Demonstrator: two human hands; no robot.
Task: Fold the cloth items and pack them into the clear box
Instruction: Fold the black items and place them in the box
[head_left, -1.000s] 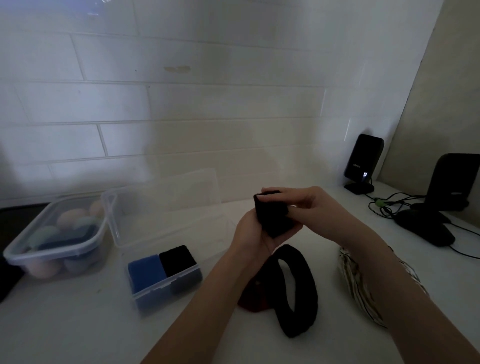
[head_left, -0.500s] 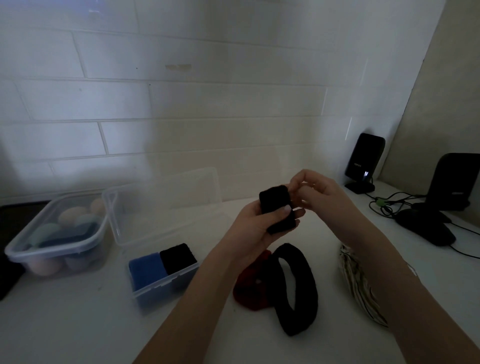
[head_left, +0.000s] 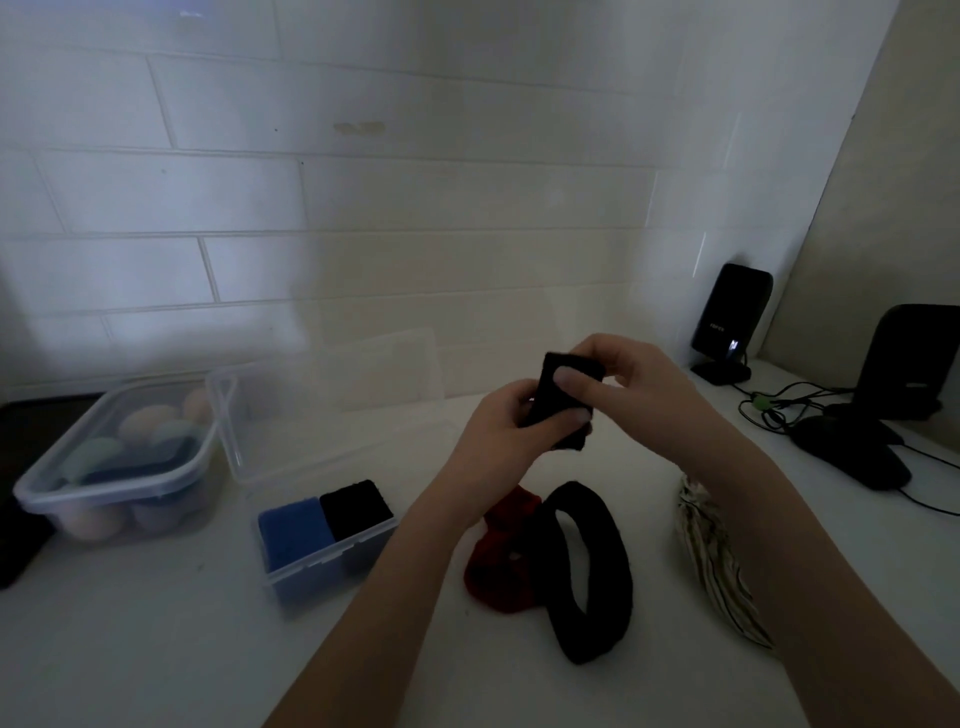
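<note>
- While both our hands are raised above the counter, they close together on one small folded black cloth held upright in the air between them.
- Our left hand wraps the cloth's lower part from the left, fingers curled round it and the thumb lying across its near face.
- Our right hand pinches the top edge from the right, the thumb pressed flat on the front — the other fingers are curled behind and mostly hidden.
- Both bare forearms rise from the bottom of the frame and meet at mid-height, the left one steep, the right one coming in across the lower right corner.
- Under the hands, a black band lies in an open loop on the white counter, touching a crumpled red cloth on its left.
- A striped cloth lies just beside our right forearm, partly hidden by it.
- Left of our arms stands the clear box with its lid tipped up behind it; a folded blue cloth and a folded black one sit side by side inside.
- Further left is a second clear tub of rounded pale items — possibly rolled cloths, the dim light leaves it unclear.
- Behind runs a white tiled wall; at far right two dark speakers and tangled cables sit on the counter.
</note>
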